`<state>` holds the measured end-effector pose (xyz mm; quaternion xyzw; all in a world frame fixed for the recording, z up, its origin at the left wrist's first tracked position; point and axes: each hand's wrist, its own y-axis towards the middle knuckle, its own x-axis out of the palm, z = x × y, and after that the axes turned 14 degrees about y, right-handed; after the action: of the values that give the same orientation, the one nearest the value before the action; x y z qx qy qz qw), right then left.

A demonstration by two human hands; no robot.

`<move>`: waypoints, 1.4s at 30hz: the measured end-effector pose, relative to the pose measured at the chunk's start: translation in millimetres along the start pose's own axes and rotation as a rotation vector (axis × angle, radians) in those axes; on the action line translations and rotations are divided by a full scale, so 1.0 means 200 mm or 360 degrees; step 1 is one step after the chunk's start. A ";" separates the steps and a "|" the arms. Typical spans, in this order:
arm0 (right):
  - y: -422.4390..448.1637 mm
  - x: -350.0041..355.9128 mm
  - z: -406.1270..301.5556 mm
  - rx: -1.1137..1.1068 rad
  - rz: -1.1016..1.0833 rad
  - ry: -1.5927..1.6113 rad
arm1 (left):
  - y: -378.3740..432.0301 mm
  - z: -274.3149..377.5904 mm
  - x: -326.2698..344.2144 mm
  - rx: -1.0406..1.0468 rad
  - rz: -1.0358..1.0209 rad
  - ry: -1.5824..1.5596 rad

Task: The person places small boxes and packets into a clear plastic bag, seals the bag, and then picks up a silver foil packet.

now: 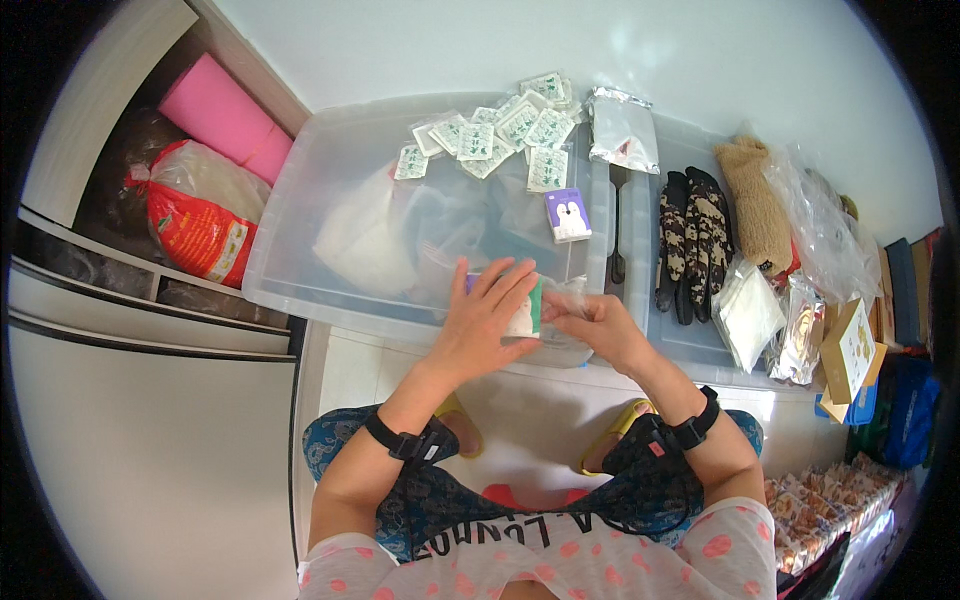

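My left hand (484, 319) lies flat over a small green-and-white tissue-sized pack (528, 311), its thumb along the near edge. A purple corner shows by its fingers, and the hand hides most of what is beneath. My right hand (600, 330) pinches a clear plastic wrapper (570, 294) at the right end of the pack. Beyond the hands, a purple pack with a white penguin picture (568, 217) rests on the translucent plastic storage box (292, 247). Several flat white sachets with green print (517, 127) are strewn along the box's far side.
Right of the sachets lies a silver foil pouch (624, 135). Camouflage gloves (696, 244), a tan fleecy item (752, 202), white packets (746, 311) and a yellow carton (853, 352) cover a second box. A red-and-clear bag (202, 217) and pink roll (225, 120) sit in the left cabinet.
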<state>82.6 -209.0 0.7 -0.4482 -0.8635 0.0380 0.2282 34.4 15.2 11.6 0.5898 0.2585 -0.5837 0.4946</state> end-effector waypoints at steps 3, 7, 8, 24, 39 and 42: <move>-0.01 0.00 -0.01 0.0034 0.0019 0.0016 | 0.00 0.00 0.00 0.0030 -0.0021 0.0004; -0.01 0.01 -0.01 0.0016 0.0033 0.0113 | 0.01 0.00 -0.01 0.0030 -0.0048 -0.0015; -0.01 0.00 -0.01 0.0018 0.0035 0.0113 | 0.01 0.00 -0.01 0.0030 -0.0049 -0.0018; 0.02 0.02 -0.06 0.0270 0.0025 -0.0187 | -0.01 -0.03 0.00 0.0120 -0.0096 0.0240; 0.06 -0.07 0.00 -0.0577 0.0393 -0.1016 | 0.00 -0.05 0.00 -0.0003 -0.0021 0.0168; 0.05 -0.04 -0.02 -0.0116 0.0268 -0.0521 | 0.00 -0.07 -0.02 -0.0042 -0.0002 0.0151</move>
<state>96.0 -209.4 -1.1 -0.5146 -0.8494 0.0982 0.0641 38.9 28.0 13.1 0.6100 0.2897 -0.5521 0.4890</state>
